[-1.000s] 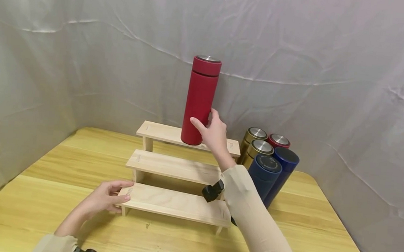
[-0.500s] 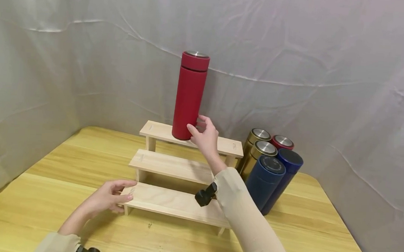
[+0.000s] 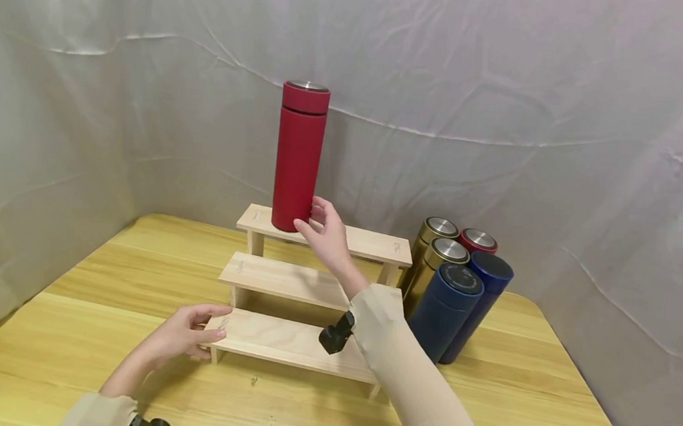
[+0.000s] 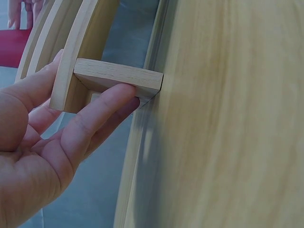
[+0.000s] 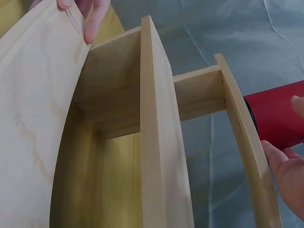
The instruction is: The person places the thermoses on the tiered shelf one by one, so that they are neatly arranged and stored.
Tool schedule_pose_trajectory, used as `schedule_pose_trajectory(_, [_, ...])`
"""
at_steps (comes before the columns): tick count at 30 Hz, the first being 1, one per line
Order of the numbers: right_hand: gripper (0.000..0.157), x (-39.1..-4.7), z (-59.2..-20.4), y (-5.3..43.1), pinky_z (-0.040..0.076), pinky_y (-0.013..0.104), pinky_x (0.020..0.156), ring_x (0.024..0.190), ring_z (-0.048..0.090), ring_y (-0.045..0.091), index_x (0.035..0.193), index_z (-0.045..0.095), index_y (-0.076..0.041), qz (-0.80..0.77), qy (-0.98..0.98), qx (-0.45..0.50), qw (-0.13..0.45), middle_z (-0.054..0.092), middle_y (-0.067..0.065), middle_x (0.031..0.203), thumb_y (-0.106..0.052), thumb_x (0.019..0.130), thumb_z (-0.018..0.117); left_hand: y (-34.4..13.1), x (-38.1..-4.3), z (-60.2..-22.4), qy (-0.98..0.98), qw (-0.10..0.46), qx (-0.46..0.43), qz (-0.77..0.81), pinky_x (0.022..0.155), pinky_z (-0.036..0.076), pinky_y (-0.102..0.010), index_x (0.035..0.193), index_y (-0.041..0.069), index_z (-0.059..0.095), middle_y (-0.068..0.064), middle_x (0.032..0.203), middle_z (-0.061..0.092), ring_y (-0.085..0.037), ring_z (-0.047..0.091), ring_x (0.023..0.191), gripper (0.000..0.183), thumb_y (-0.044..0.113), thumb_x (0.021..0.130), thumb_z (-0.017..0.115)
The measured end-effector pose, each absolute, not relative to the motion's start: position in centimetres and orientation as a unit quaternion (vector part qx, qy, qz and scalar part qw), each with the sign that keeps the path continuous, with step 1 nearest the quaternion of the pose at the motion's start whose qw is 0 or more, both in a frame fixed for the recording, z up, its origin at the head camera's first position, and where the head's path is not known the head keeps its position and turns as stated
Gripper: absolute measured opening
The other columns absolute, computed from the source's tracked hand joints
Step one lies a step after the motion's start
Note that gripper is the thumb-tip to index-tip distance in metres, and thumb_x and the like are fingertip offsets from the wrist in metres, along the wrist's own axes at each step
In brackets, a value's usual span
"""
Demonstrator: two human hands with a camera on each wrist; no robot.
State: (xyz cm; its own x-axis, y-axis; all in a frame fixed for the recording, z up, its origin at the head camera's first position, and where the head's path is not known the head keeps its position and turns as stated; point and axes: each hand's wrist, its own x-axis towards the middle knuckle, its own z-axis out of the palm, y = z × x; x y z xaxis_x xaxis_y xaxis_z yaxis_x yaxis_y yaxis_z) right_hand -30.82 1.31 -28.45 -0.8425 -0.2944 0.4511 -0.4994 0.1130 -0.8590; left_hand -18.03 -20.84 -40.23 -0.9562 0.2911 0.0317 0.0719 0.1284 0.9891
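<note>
From the head view, the red flask [image 3: 299,156] stands upright at the left end of the wooden stepped rack's [image 3: 288,281] top step, the right hand [image 3: 323,231] curled round its base. The left wrist view shows the left hand [image 4: 52,137] pinching the rack's lowest step. In the right wrist view, fingers [image 5: 280,164] touch the flask.

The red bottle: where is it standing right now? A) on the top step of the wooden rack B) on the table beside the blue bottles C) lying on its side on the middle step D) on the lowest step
A: the red bottle stands upright on the top step of the wooden rack, with the right hand at its base.
</note>
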Motion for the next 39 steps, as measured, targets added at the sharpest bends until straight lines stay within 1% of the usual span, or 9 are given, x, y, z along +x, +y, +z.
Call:
schedule_pose_trajectory(4, [0.048, -30.6, -28.3, 1.4, 0.044, 0.032, 0.091, 0.106, 0.049, 0.028, 0.126, 0.039, 0.006, 0.609, -0.746, 0.257, 0.085, 0.05, 0.02, 0.115, -0.002, 0.083, 0.061, -20.8, -18.1, -40.2, 0.746, 0.085, 0.122, 0.649, 0.066, 0.054, -0.041, 0.128, -0.014, 0.033, -0.028, 0.11, 0.046, -0.023, 0.056, 0.079, 0.056, 0.007, 0.084, 0.061])
schedule_pose_trajectory(9, [0.048, -30.4, -28.0, 1.6, 0.047, 0.031, 0.086, 0.106, 0.049, 0.027, 0.127, 0.041, 0.003, 0.6, -0.755, 0.248, 0.09, 0.052, 0.019, 0.113, -0.007, 0.084, 0.061, -20.9, -18.1, -40.3, 0.747, 0.087, 0.118, 0.649, 0.066, 0.054, -0.041, 0.128, -0.014, 0.032, -0.024, 0.104, 0.05, -0.023, 0.057, 0.079, 0.056, 0.007, 0.084, 0.061])
schedule_pose_trajectory(15, [0.042, -29.7, -27.3, 2.0, 0.048, 0.033, 0.084, 0.107, 0.048, 0.029, 0.123, 0.045, 0.002, 0.579, -0.763, 0.268, 0.105, 0.053, 0.018, 0.114, -0.009, 0.085, 0.06, -20.9, -18.1, -40.3, 0.748, 0.083, 0.117, 0.648, 0.066, 0.054, -0.04, 0.128, -0.014, 0.033, -0.025, 0.107, 0.046, -0.023, 0.056, 0.079, 0.057, 0.008, 0.084, 0.061])
schedule_pose_trajectory(21, [0.038, -28.7, -26.8, 2.6, 0.048, 0.036, 0.083, 0.107, 0.048, 0.031, 0.12, 0.049, 0.002, 0.574, -0.762, 0.28, 0.11, 0.053, 0.02, 0.114, -0.008, 0.085, 0.059, -20.9, -18.1, -40.3, 0.752, 0.085, 0.118, 0.643, 0.065, 0.054, -0.039, 0.128, -0.014, 0.033, -0.022, 0.102, 0.048, -0.022, 0.056, 0.077, 0.057, 0.01, 0.084, 0.062])
schedule_pose_trajectory(29, [0.032, -27.8, -26.7, 3.4, 0.047, 0.032, 0.082, 0.106, 0.049, 0.027, 0.116, 0.052, 0.004, 0.576, -0.753, 0.298, 0.114, 0.055, 0.015, 0.112, -0.007, 0.086, 0.057, -21.2, -18.0, -40.3, 0.759, 0.079, 0.118, 0.635, 0.065, 0.054, -0.039, 0.128, -0.013, 0.034, -0.031, 0.114, 0.039, -0.02, 0.052, 0.078, 0.057, 0.011, 0.084, 0.062])
schedule_pose_trajectory(34, [0.028, -26.9, -26.6, 4.0, 0.048, 0.032, 0.083, 0.106, 0.049, 0.029, 0.112, 0.053, 0.004, 0.58, -0.744, 0.309, 0.123, 0.055, 0.015, 0.113, -0.004, 0.086, 0.057, -21.1, -18.1, -40.3, 0.756, 0.082, 0.119, 0.638, 0.065, 0.054, -0.039, 0.128, -0.013, 0.034, -0.033, 0.117, 0.038, -0.021, 0.054, 0.079, 0.057, 0.011, 0.084, 0.062])
schedule_pose_trajectory(39, [0.026, -26.1, -26.9, 4.7, 0.048, 0.029, 0.08, 0.104, 0.051, 0.026, 0.112, 0.053, 0.005, 0.587, -0.739, 0.309, 0.117, 0.055, 0.015, 0.112, -0.004, 0.088, 0.055, -21.0, -18.3, -40.6, 0.757, 0.084, 0.118, 0.637, 0.065, 0.054, -0.039, 0.128, -0.013, 0.034, -0.032, 0.117, 0.038, -0.02, 0.054, 0.079, 0.057, 0.01, 0.084, 0.062])
